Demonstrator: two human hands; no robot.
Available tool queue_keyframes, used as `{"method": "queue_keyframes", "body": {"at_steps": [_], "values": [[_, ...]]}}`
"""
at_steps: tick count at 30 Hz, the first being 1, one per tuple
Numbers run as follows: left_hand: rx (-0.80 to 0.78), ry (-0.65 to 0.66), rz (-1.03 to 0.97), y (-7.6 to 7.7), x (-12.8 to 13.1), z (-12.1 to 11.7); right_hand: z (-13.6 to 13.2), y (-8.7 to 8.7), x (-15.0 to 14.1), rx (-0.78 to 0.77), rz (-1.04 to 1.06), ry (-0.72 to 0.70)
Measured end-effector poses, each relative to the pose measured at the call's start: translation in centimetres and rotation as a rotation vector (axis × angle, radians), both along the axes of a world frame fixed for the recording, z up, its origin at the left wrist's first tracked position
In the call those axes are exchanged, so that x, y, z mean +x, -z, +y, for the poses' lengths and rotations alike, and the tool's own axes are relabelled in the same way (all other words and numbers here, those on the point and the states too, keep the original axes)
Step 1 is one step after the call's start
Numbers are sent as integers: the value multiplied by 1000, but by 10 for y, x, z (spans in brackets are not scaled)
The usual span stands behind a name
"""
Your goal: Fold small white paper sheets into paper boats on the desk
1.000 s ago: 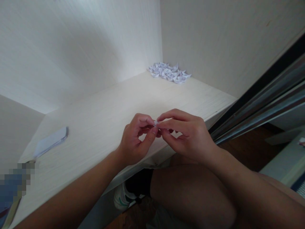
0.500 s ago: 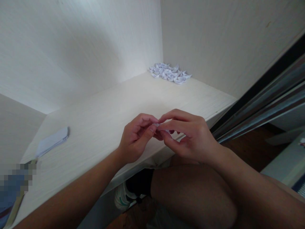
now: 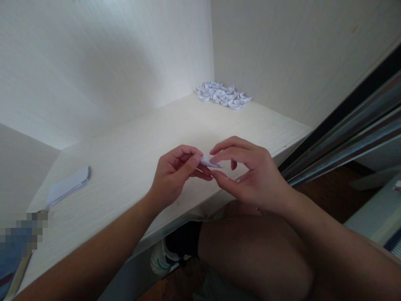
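A small folded piece of white paper (image 3: 205,161) is pinched between the thumb and fingers of my left hand (image 3: 175,169), above the front part of the white shelf (image 3: 125,150). Its narrow pointed end faces right, towards my right hand (image 3: 250,167). The index finger of that hand rests on the paper from above and its thumb lies just under it, while another finger is raised. My fingers cover part of the paper, so its full shape is hidden.
In the back corner lies a pile of folded white paper pieces (image 3: 224,97) with pointed tips. A stack of flat paper strips (image 3: 69,184) is at the left. A blurred-out blue object (image 3: 15,251) sits at the lower left. Dark metal rails (image 3: 341,129) run along the right edge.
Both hands have risen slightly. My right fingers have loosened and spread a little, so more of the folded paper shows between the hands.
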State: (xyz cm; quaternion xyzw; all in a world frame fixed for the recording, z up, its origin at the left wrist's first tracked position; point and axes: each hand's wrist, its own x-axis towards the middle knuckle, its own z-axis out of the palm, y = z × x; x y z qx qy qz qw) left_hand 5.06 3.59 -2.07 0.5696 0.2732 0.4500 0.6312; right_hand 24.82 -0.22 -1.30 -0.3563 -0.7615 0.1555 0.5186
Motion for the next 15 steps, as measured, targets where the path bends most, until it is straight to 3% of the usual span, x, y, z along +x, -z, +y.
{"method": "queue_keyframes", "body": {"at_steps": [7, 15], "values": [[-192, -32, -100, -3, -3, 5, 5, -3, 13, -450, 151, -115], [-256, -8, -134, -3, -2, 4, 6, -8, 16, -593, 245, -180]]}}
